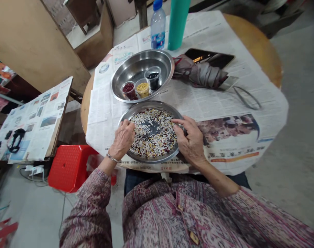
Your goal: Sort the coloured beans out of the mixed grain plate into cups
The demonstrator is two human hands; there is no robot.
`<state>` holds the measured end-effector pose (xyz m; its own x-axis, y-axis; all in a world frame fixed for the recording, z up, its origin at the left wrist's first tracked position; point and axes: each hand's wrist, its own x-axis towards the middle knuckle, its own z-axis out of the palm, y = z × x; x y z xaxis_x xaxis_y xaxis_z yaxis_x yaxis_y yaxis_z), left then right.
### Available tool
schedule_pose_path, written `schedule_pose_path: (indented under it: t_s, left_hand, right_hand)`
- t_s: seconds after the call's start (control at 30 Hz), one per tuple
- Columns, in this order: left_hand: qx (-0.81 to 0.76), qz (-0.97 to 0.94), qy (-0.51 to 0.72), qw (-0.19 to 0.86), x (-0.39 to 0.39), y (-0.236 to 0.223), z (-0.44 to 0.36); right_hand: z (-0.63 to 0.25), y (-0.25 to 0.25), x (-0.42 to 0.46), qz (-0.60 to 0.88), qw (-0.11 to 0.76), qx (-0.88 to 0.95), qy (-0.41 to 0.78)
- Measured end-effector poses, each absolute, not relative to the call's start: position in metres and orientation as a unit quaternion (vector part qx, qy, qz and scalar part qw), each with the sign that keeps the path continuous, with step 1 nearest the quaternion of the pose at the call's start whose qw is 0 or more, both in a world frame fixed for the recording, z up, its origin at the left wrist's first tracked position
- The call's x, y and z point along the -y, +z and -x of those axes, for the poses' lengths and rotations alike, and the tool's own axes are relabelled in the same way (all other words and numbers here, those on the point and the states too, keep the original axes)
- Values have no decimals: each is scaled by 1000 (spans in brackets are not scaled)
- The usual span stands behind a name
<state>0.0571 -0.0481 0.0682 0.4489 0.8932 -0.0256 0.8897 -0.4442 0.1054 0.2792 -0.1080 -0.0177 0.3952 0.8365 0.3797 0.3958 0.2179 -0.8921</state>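
Note:
A round steel tray [160, 161] holds a spread of mixed grains [153, 136], white with yellow, dark red and black among them. Over its left side, my left hand [124, 136] has its fingers curled in and pressed together; anything between them is hidden. My right hand [190, 141] is at the right rim, thumb and forefinger apart over the grains, holding nothing visible. Just beyond stands a deeper steel basin [120, 70] with three clear cups inside: one of dark red beans [128, 88], one of yellow grains [142, 88] and one of black beans [154, 78].
Newspaper [231, 100] covers the round table. A water bottle [158, 27], a green cylinder [177, 26], a folded umbrella [203, 72] and a dark tablet [210, 57] are behind the tray. A red stool [69, 167] stands left, near a second paper-covered table [35, 120].

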Motion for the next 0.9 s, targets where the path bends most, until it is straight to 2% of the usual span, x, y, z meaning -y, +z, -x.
schedule_pose_path:
  t_s: [0.13,0.47,0.6,0.7,0.83,0.9]
  left_hand:
    - [-544,-836,68,24,44,58,-58]
    - [-419,-881,128,179,25,42,-95]
    - [-392,-895,135,166,34,57,-100]
    - [-397,-903,83,137,55,74,-93]
    - [-316,-911,-66,256,83,86,-95]
    - [-301,-908,-97,276,87,83,-101]
  right_hand:
    - [-280,-17,108,596,583,521,182]
    - [-280,-20,108,603,576,525,171]
    - [-280,-18,108,604,577,522,176]
    - [-279,-17,108,603,577,520,178]
    - [-280,-16,109,606,571,526,176]
    - [-280,-17,109,604,570,528,176]
